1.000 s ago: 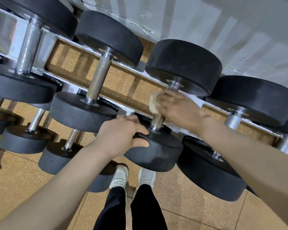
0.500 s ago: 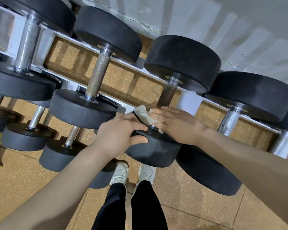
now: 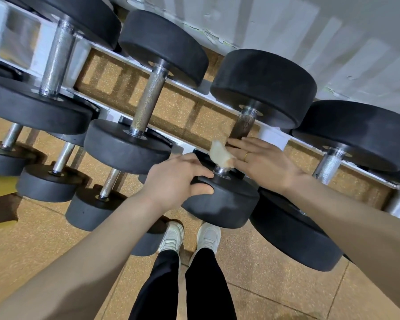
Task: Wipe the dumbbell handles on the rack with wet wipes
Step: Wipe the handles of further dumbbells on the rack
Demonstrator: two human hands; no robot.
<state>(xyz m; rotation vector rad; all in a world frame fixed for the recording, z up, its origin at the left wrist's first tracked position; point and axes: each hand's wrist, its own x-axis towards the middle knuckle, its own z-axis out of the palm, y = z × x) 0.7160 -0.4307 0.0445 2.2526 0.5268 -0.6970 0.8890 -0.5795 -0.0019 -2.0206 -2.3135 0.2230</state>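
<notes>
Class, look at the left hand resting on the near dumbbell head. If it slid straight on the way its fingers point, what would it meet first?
Most likely the handle at its collar just above the near dumbbell head, where the wet wipe hangs under the right hand. The left hand points right at them, though depth is uncertain.

Light was even and moderately bright, falling in pale stripes across the wall behind the rack. Soft shadows lay on the floor below the rack. Wide-angle distortion bent the edges; focus was fairly sharp, without glare.
</notes>
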